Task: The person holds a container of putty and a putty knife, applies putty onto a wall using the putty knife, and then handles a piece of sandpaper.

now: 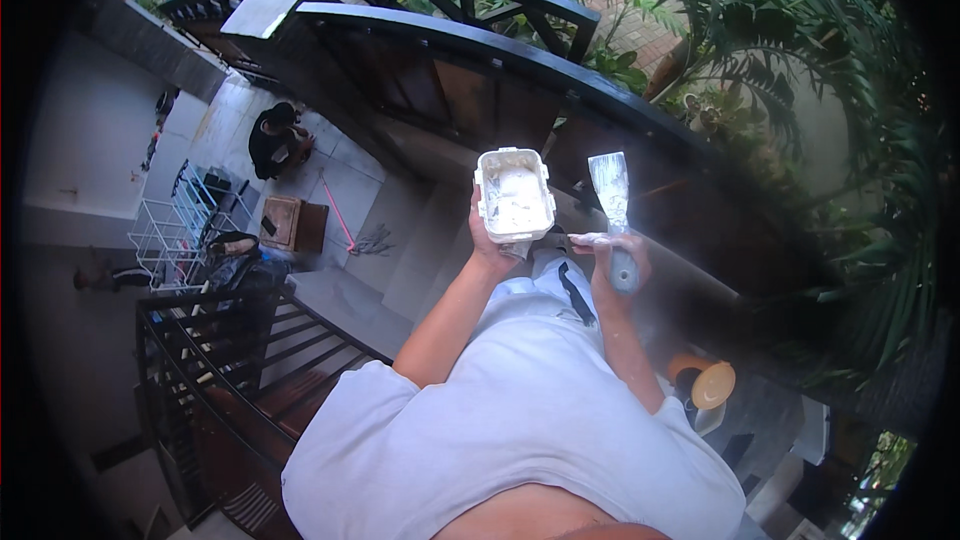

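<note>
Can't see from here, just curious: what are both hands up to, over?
Left hand holding white tub, white paste inside. Right hand gripping broad scraper. Nothing seen between tub and scraper.

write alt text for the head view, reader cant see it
The left hand holds a white tub with white material inside; the right hand holds a scraper with a whitish blade. At upper left, another person crouches on tiled floor.
</note>
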A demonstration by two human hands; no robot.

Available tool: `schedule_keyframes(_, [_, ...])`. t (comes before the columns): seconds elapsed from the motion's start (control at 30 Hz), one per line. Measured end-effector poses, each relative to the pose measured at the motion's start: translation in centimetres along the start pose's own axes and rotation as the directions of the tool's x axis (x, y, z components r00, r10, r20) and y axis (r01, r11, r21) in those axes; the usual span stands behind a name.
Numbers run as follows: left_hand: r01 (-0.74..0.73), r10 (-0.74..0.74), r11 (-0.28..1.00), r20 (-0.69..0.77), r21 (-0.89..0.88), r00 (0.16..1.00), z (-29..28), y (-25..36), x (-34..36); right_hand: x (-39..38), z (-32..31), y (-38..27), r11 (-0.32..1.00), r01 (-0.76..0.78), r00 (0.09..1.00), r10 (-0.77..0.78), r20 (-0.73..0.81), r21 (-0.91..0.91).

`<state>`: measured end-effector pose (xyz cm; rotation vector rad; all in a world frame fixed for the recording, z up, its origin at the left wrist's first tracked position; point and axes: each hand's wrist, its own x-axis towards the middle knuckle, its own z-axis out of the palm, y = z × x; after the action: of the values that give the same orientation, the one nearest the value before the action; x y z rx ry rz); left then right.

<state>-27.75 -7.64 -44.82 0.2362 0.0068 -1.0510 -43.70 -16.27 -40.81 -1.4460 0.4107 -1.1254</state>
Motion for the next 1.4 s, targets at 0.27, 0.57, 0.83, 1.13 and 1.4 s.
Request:
schedule_keyframes(0.27, [0.019,-0.009,0.997,0.139,-0.070,0.990,4.4,-4.3,6.6,7.6,-2.6,-1.0,0.827,0.482,0.870,-0.415,0.265,-0.290])
schedule_keyframes(0.57, [-0.018,0.004,0.988,0.088,0.153,0.996,8.6,-10.7,12.5,13.5,-6.7,1.8,0.951,0.271,0.960,-0.256,0.111,-0.152])
schedule_keyframes(0.83, [-0.119,0.113,0.975,0.046,0.187,0.993,9.5,-14.6,14.6,16.0,-9.7,2.3,0.872,0.396,0.917,-0.356,0.181,-0.289])
schedule_keyframes(1.13, [-0.114,0.159,0.911,-0.083,0.396,0.984,8.9,-13.4,14.5,18.6,-11.0,4.8,0.790,0.550,0.830,-0.480,0.286,-0.271])
schedule_keyframes(1.4, [0.005,0.240,0.804,-0.333,0.594,0.912,7.6,-10.7,13.5,21.4,-14.5,6.2,0.740,0.632,0.700,-0.415,0.581,-0.233])
